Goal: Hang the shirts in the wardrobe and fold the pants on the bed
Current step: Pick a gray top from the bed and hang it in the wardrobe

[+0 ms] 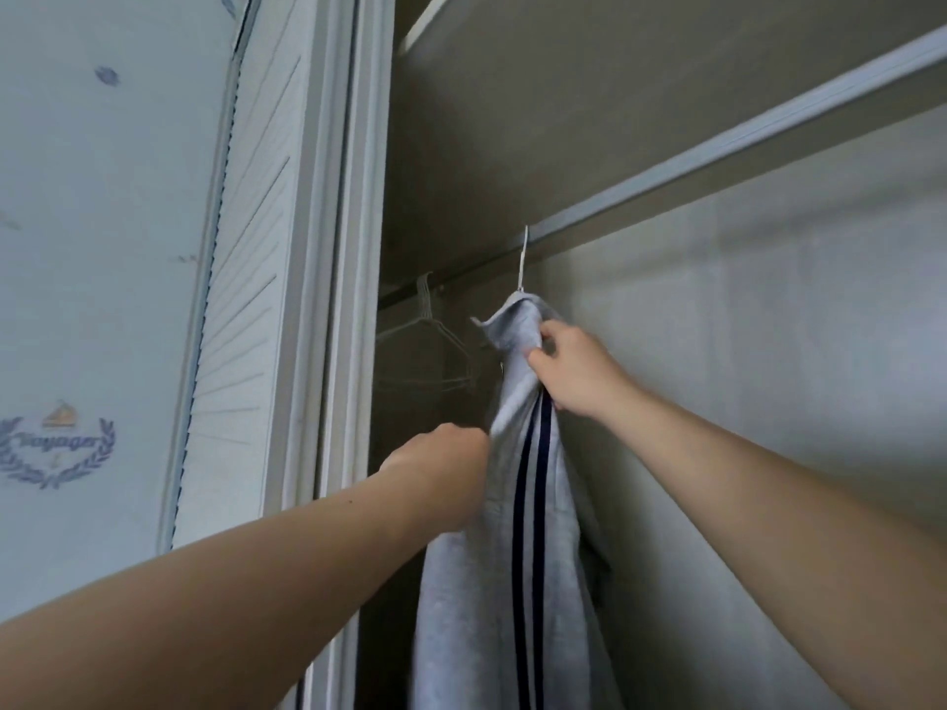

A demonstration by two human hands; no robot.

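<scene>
Grey striped shirt inside the wardrobe, hooked on the rail by a white hanger, long axis straight down, collar up top. Fingers of the right hand pinching the collar; fingers of the left hand curled into the fabric lower down.

The one view comes from a wide-angle camera on the person's head. It faces forward and tilts upward into the wardrobe, standing near its opening, so the hanging rail slants across the upper right. The door frame stands left of centre, with the louvred door and a papered wall further left. Both forearms enter from the lower corners, stretched away from the lens. The left hand and right hand meet on the grey shirt just below the middle.
</scene>
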